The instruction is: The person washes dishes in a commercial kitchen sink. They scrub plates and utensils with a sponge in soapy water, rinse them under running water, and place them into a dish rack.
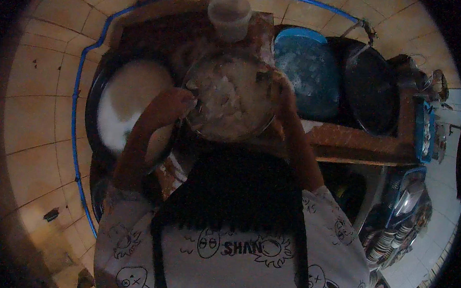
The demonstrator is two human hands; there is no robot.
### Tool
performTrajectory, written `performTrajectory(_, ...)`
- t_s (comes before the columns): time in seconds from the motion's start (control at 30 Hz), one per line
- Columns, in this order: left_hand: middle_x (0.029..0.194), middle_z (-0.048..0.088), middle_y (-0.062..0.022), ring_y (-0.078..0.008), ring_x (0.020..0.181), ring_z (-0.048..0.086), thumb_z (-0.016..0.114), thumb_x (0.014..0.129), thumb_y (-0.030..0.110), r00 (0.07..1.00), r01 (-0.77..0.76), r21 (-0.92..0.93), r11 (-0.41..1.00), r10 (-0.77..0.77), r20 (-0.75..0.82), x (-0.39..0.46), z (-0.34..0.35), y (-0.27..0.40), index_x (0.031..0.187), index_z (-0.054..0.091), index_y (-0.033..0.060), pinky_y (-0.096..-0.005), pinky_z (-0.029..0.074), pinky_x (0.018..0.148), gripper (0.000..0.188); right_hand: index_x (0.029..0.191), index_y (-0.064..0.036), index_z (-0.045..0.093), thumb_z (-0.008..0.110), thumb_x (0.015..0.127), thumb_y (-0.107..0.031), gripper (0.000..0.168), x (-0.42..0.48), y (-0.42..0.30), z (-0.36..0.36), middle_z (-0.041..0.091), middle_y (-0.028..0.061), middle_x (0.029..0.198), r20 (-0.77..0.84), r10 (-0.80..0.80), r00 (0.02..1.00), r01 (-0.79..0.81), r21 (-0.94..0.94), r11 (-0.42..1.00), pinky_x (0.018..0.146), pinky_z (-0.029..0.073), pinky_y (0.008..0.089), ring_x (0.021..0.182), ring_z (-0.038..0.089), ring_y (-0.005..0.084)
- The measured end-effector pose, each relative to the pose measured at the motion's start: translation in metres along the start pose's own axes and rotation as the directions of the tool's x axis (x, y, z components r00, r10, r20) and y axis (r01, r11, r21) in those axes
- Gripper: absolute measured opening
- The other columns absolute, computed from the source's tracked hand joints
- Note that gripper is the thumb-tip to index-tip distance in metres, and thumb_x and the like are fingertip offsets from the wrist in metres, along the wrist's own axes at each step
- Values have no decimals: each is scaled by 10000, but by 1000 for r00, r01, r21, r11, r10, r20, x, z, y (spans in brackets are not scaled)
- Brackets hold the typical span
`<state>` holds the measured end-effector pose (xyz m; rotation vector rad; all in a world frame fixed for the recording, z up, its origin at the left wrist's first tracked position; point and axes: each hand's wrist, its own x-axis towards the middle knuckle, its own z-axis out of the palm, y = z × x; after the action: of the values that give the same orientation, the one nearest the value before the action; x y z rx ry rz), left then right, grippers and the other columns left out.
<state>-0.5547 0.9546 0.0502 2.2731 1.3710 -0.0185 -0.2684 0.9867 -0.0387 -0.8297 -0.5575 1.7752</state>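
Note:
A large round basin or bowl [231, 124] with pale, wet-looking pieces in it stands before me; the image is dim and grainy, so what the pieces are I cannot tell. My left hand [179, 104] is at the bowl's left rim, fingers bent together around something small that is unclear. At the upper right rim, my right hand [282, 90] rests with its fingers partly hidden in shadow; a small dark patch lies beside them. Behind the bowl is a translucent plastic tub [229, 17]. Beneath my left forearm lies a wide dark-rimmed basin [92, 109] with white and tan contents.
A blue plastic tub [308, 73] holding cloudy liquid sits right of the bowl, beside a dark round basin [370, 88] under a tap [371, 32]. A blue hose [77, 85] runs along the tiled wall. Stacked dishes [389, 242] fill a rack [393, 199] at lower right.

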Motion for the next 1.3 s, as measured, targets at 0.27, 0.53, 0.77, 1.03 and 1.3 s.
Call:
performTrajectory(0.27, 781, 576, -174, -313, 682, 572, 478, 771, 252, 951, 218, -101, 971, -235, -200, 22, 93, 57, 981, 542, 105, -410, 446, 611, 265, 1151, -90, 365, 470, 806, -258, 398, 27, 93, -11, 480, 93, 1010, 9, -11, 1000, 12, -92, 996, 681, 461, 424, 838, 503, 282)
performTrajectory(0.53, 734, 576, -156, -339, 677, 558, 467, 772, 245, 873, 196, -336, 921, -320, -369, 16, 131, 72, 903, 545, 55, -449, 429, 609, 244, 1004, -45, 509, 497, 762, -278, 336, 5, 58, 38, 558, 111, 849, -114, -55, 992, 4, -404, 915, 679, 451, 343, 814, 536, 249)
performTrajectory(0.77, 747, 566, -141, -302, 684, 554, 434, 775, 157, 787, -15, -198, 980, -111, -606, -3, 141, 40, 909, 529, 22, -399, 441, 606, 213, 988, -55, 508, 563, 649, -112, 348, 45, 45, 33, 550, 109, 902, 295, 347, 890, 448, -426, -786, 781, 401, 372, 821, 522, 282)
performTrajectory(1.03, 711, 513, -48, -126, 619, 486, 366, 862, 241, 738, -106, -991, 77, -662, -130, -68, 136, -13, 926, 505, 63, -245, 407, 574, 235, 865, 20, 530, 484, 659, -56, 224, 30, 101, 100, 549, 189, 854, 458, 600, 657, 752, -457, -475, 827, 375, 432, 805, 536, 328)
performTrajectory(1.3, 681, 502, -34, -126, 580, 470, 384, 855, 233, 601, -231, -960, 156, -753, -267, -73, 112, -4, 908, 505, 64, -271, 401, 551, 214, 978, 22, 494, 511, 750, -107, 262, 36, 70, 102, 516, 172, 932, 894, 264, 361, 920, -296, -256, 732, 444, 348, 837, 531, 264)
